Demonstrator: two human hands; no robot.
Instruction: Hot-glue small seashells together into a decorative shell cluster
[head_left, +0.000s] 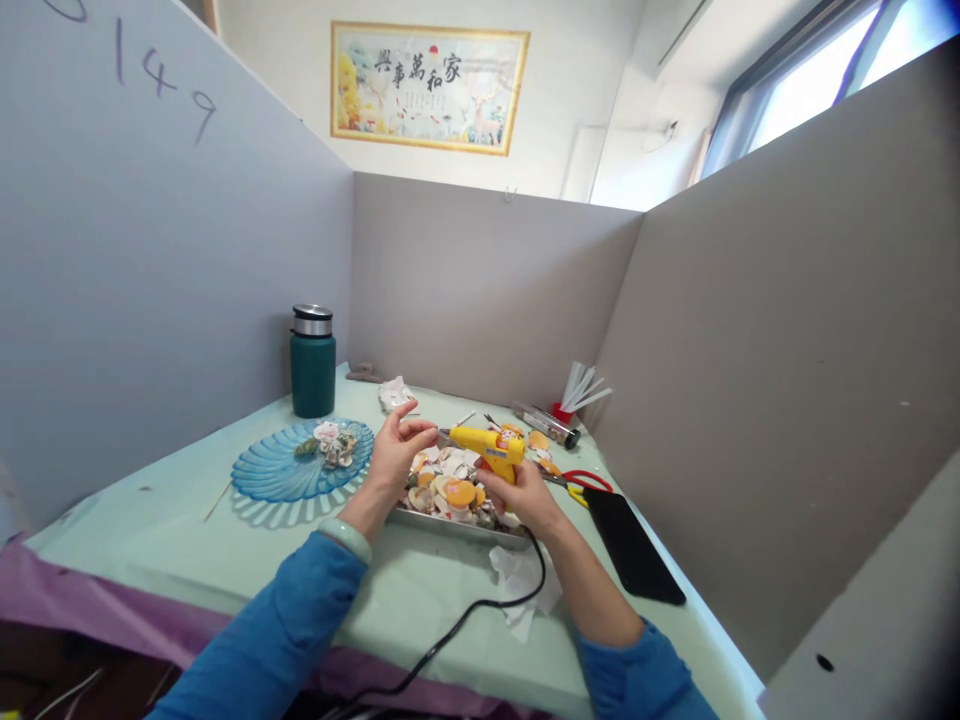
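Note:
My right hand point(525, 492) grips a yellow hot glue gun point(487, 448) by its handle, nozzle pointing left. The nozzle tip meets the fingers of my left hand point(397, 450), which pinch a small piece too small to name. Both hands hover over a metal tray point(450, 524) filled with several orange and white seashells point(450, 485). The gun's black cord point(465, 620) runs down off the table's front edge. Left of the tray lies a blue glass plate point(277, 475) with a small cluster of shells point(334, 443) on it.
A dark green flask point(313, 362) stands at the back left. A black phone point(632, 545) and red-handled scissors point(585, 482) lie right of the tray. Glue sticks point(585, 390) stand in a red cup at the back right. Crumpled tissue point(521, 585) lies before the tray. Grey partitions enclose the table.

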